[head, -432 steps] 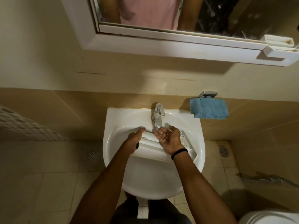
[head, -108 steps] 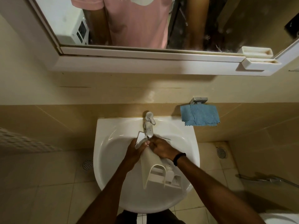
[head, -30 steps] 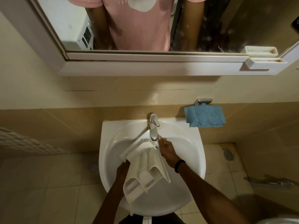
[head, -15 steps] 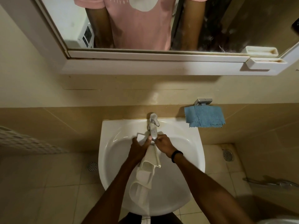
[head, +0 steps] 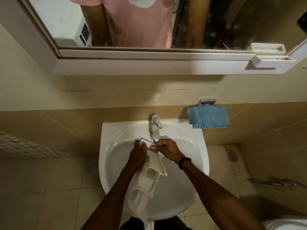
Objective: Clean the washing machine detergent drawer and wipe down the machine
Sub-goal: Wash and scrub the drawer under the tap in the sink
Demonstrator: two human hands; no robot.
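Observation:
The cream detergent drawer (head: 147,181) stands tilted in the white sink (head: 186,193), its far end up under the chrome tap (head: 155,128). My left hand (head: 137,155) grips the drawer's upper left side. My right hand (head: 167,149) holds the drawer's upper right edge just below the spout, fingers curled on it. The drawer's compartments face me at its lower end. A blue cloth (head: 208,117) hangs on a wall holder to the right of the tap.
A white-framed mirror (head: 149,22) with a small shelf tray (head: 269,61) hangs above the sink. Floor drains (head: 93,169) (head: 231,156) sit on the tiled floor either side. A hose sprayer (head: 274,183) lies low right, a toilet rim (head: 285,224) at the bottom right corner.
The drawer has turned from lying diagonally to standing more end-up under the tap. My left hand moved from its lower end up to its top, beside my right hand.

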